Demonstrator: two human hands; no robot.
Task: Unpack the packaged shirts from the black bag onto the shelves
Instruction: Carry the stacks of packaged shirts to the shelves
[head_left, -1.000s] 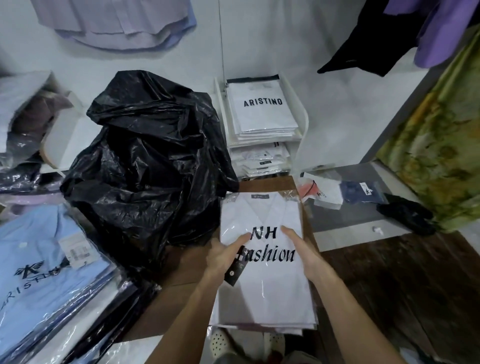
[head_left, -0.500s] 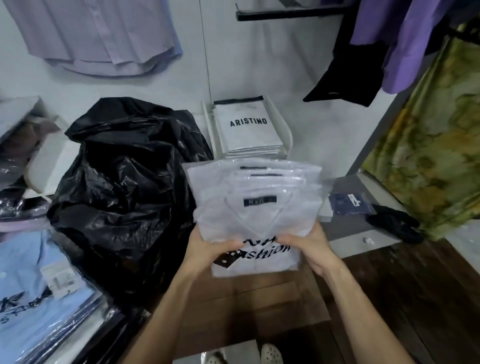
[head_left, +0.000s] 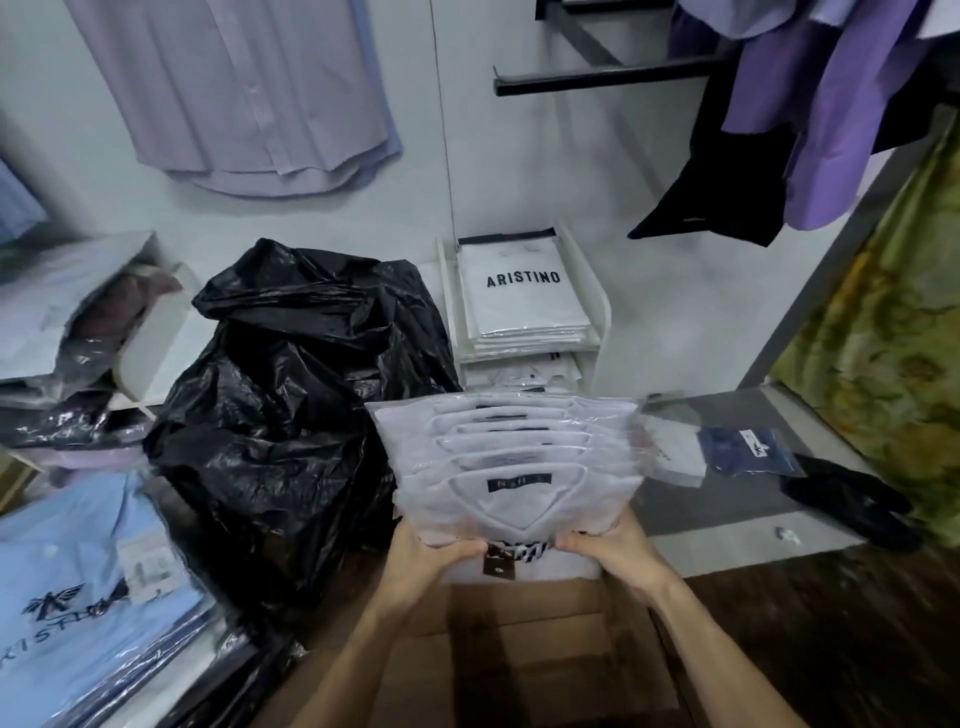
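Just right of the black bag (head_left: 306, 415), both the left hand (head_left: 423, 558) and the right hand (head_left: 621, 553) clamp the near edge of a stack of packaged shirts (head_left: 511, 462). Soft, light and slick in their plastic sleeves, the packs look likely to fan and slide, so gripping both sides with support underneath seems wise.

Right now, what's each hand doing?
Left hand: grip closed on the stack of packaged white shirts.
Right hand: grip closed on the same stack.

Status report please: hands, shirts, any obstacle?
Left hand and right hand grip stack of packaged white shirts. White shelf ahead, top tier already stacked. Black bag left, path open.
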